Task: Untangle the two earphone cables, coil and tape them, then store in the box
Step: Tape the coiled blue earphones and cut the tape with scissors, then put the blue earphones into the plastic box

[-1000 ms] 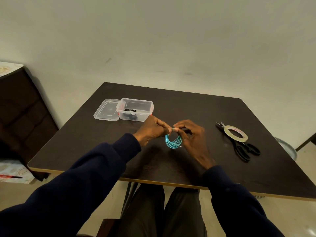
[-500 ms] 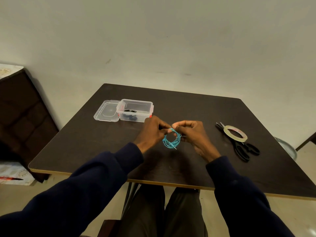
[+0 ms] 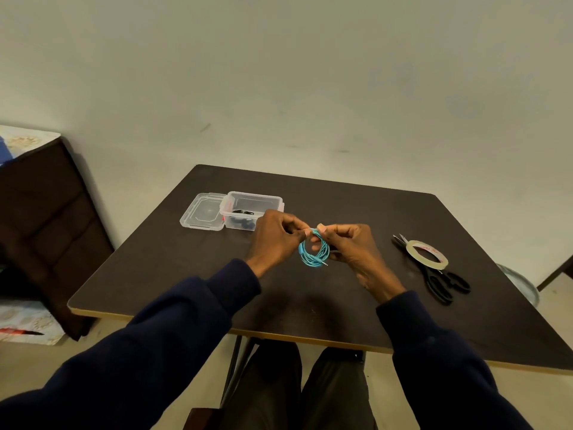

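The left hand (image 3: 274, 235) and right hand (image 3: 353, 246) meet fingertip to fingertip, fingers curled tight, both pinching the top of the blue earphone cable (image 3: 313, 254), which hangs between them as a small coil of several loops with its plug tip poking out at the bottom, just above the table (image 3: 310, 305). This looks like the binding step for the second cable: the pinch sits where a strip would wrap the loops, though whether any tape is already on the coil is too small to tell. Beyond the left hand, the open box (image 3: 252, 201) holds what appears to be the black cable (image 3: 243, 212), its lid (image 3: 203, 212) lying further out on that side. Well off the right hand lie the tape roll (image 3: 429, 264) and scissors (image 3: 437, 285). Next, one hand probably must keep the loops clamped while the other finishes the wrap or carries the coil over to the box
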Action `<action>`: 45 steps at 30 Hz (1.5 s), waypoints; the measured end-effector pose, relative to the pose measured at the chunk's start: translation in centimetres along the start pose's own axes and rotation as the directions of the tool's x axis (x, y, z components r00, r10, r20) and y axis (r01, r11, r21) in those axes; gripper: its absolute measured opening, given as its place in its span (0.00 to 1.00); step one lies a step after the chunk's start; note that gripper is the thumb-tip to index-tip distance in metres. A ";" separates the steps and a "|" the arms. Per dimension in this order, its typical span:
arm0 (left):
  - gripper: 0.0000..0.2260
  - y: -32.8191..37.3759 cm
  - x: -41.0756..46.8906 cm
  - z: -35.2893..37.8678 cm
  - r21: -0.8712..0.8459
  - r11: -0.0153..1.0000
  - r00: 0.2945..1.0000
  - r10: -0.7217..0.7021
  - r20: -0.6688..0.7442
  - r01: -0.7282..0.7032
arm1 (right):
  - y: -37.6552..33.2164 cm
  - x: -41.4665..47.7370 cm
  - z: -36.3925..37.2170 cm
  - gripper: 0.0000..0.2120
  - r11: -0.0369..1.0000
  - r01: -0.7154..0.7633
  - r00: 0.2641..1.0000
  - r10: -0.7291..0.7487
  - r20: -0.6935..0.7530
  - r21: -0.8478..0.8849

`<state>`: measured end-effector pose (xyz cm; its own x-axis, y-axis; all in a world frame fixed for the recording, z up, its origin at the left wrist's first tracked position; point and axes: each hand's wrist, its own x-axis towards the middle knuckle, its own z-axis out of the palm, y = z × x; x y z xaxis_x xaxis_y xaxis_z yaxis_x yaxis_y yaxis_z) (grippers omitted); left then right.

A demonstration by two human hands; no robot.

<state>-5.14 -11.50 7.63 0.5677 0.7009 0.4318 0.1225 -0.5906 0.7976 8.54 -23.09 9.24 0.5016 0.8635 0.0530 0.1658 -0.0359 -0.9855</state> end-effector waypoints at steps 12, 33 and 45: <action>0.03 -1.9 0.7 -5.3 -0.486 0.805 0.924 -0.382 0.017 0.342 | -2.1 0.7 0.3 0.07 0.999 -0.019 1.000 0.019 0.015 -0.046; 0.10 -11.4 6.5 -7.9 -0.110 0.844 0.823 -0.536 -0.186 0.525 | -0.7 4.8 -5.2 0.07 0.998 -0.059 0.994 0.055 -0.096 -0.039; 0.12 -6.9 0.7 -3.0 -0.270 0.847 0.879 -0.477 -0.006 0.458 | -1.3 4.8 -5.6 0.10 0.985 -0.058 0.989 0.035 -0.142 -0.161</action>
<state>-8.03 -5.79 3.68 0.4360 0.9000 0.0018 0.1438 -0.0716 0.9870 15.48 -21.65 11.70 0.6225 0.7815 0.0408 0.2713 -0.1666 -0.9480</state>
